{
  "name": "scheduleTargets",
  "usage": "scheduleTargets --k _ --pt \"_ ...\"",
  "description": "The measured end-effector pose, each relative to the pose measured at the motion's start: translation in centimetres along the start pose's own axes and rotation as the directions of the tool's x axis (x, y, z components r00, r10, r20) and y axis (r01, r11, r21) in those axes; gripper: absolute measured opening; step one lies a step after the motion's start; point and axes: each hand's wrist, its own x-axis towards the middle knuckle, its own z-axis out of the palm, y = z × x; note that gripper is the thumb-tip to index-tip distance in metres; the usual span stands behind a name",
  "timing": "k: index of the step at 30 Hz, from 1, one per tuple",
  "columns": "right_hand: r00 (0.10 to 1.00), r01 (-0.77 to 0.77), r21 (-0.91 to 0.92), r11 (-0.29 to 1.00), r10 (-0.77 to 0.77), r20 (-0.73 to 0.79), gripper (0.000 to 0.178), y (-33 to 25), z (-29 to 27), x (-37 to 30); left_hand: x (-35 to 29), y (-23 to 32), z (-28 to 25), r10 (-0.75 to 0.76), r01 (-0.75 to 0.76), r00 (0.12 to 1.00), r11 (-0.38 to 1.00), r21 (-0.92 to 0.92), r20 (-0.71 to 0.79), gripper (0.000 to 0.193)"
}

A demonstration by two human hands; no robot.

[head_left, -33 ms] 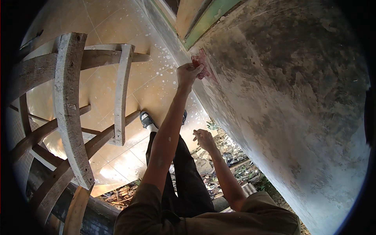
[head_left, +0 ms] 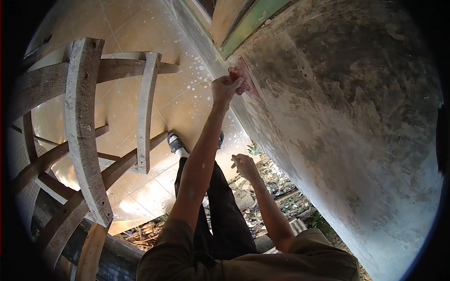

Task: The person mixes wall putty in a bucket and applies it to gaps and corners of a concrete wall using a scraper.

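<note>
My left hand [head_left: 222, 89] reaches far forward to the edge of a grey, blotchy plastered wall [head_left: 328, 107]. Its thumb and fingers are pinched on a reddish, thin, crumpled sheet [head_left: 236, 72], held against the wall just below a green frame corner. Around the sheet the wall has a reddish patch [head_left: 251, 86]; where the two part is hard to make out. Nearer to me, my right hand [head_left: 245, 166] hangs in the air left of the wall's lower edge. Its fingers are loosely bent and apart, with nothing seen in them.
A rough wooden rack of beams [head_left: 84, 122] stands close on my left. Tan floor tiles [head_left: 126, 93] with white splashes lie below, near my sandalled foot [head_left: 175, 142]. Rubble and plants [head_left: 276, 182] line the wall's foot. A green-painted frame [head_left: 251, 25] meets the wall's top.
</note>
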Motion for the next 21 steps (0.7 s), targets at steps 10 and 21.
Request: scheduleTargets --k 10,21 --pt "1.000 -0.004 -0.026 1.000 0.004 0.020 0.037 -2.4 0.4 -0.3 -1.1 -1.2 -7.0 0.270 -0.043 0.880 0.866 0.499 -0.391 0.032" --pt "1.000 0.023 0.004 1.000 -0.023 -0.012 0.029 -5.2 0.8 -2.1 -11.1 9.8 2.9 0.159 -0.129 0.962 0.981 0.145 -0.221 0.021"
